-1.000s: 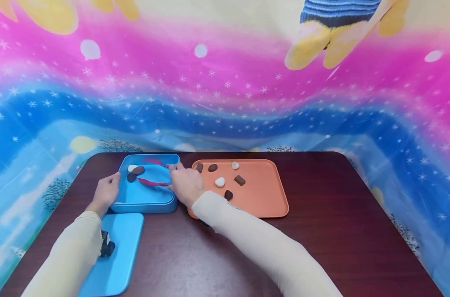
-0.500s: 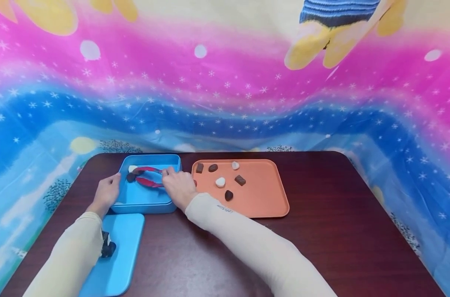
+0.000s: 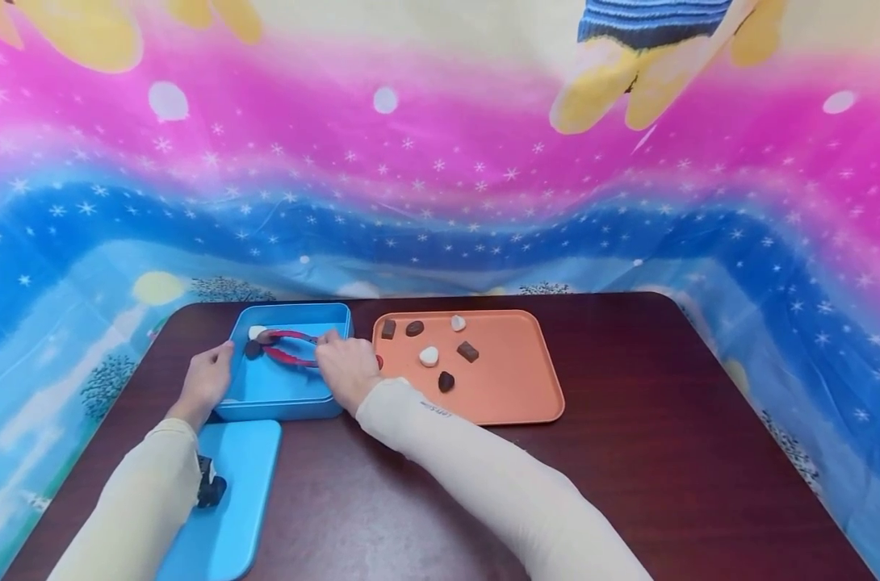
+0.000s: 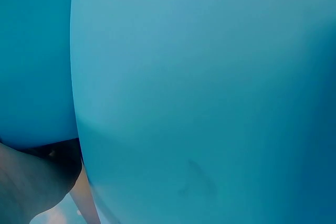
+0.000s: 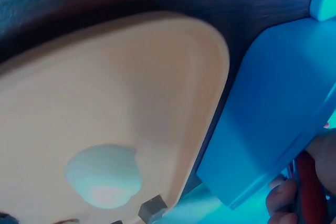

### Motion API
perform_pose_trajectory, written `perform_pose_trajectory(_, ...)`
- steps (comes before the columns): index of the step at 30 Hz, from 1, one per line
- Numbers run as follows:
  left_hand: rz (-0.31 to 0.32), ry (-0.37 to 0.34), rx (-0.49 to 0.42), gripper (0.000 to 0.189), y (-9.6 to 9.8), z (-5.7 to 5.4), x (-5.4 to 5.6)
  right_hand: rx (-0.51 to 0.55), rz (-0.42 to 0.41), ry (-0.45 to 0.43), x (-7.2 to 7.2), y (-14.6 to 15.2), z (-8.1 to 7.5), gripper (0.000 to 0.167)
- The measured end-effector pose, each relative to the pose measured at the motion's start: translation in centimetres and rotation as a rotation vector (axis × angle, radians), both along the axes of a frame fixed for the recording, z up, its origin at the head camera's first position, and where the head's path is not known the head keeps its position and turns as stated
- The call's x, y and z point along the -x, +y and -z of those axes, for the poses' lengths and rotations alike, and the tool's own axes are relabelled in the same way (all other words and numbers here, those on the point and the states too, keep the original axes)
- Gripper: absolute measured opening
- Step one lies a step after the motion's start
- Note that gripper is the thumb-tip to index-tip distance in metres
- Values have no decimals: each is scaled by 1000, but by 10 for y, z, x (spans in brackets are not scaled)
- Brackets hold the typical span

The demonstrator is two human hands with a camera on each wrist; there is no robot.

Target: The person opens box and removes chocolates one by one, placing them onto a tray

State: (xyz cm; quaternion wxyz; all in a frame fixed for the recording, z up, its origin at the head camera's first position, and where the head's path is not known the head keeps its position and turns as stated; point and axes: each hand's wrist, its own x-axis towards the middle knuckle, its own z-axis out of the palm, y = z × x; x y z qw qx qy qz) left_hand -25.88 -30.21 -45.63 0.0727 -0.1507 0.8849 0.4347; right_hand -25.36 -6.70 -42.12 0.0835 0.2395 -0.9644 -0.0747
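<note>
My right hand (image 3: pixel 348 371) grips red-tipped tongs (image 3: pixel 290 360) over the right side of a blue box (image 3: pixel 283 410). The tong tips come together at a brown chocolate-like piece (image 3: pixel 267 336) in the box's back left. Beside it lie a white piece (image 3: pixel 254 331) and a dark round piece (image 3: pixel 253 349). With thumb at the rim, my left hand (image 3: pixel 206 375) holds the box's left wall. In the right wrist view, curled fingers (image 5: pixel 282 199) wrap the red tong handle (image 5: pixel 311 190). Blue plastic (image 4: pixel 199 77) fills most of the left wrist view.
An orange tray (image 3: pixel 513 375) stands right of the box. On it are white pieces (image 3: pixel 429 356), brown pieces (image 3: pixel 468 352) and a dark piece (image 3: pixel 446 382). A blue lid (image 3: pixel 254 476) lies in front of the box, partly under my left forearm. A patterned cloth (image 3: pixel 440 202) hangs behind the table.
My right hand has moved slightly left, and the spread tong tips have come together around the brown piece. My left hand stays on the box.
</note>
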Motion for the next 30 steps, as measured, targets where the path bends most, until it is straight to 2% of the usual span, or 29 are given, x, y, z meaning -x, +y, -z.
perform_pose_trajectory(2, 1, 3, 1, 72, 0, 0, 1, -8, 5, -8, 0, 0, 0, 52)
perform_pose_trajectory(10, -1, 5, 2, 72, 0, -2, 0, 21, 6, -9, 0, 0, -2, 30)
perform_pose_trajectory(18, 3, 0, -2, 73, 1, 1, -4, 20, 16, -25, -1, -4, -4, 43)
perform_pose_trajectory(24, -1, 4, -4, 72, 2, 0, -4, -42, 6, -3, 1, -7, -2, 59)
perform_pose_trajectory(30, -3, 0, -1, 73, 1, 0, -4, -58, -19, 30, 3, -6, -1, 45)
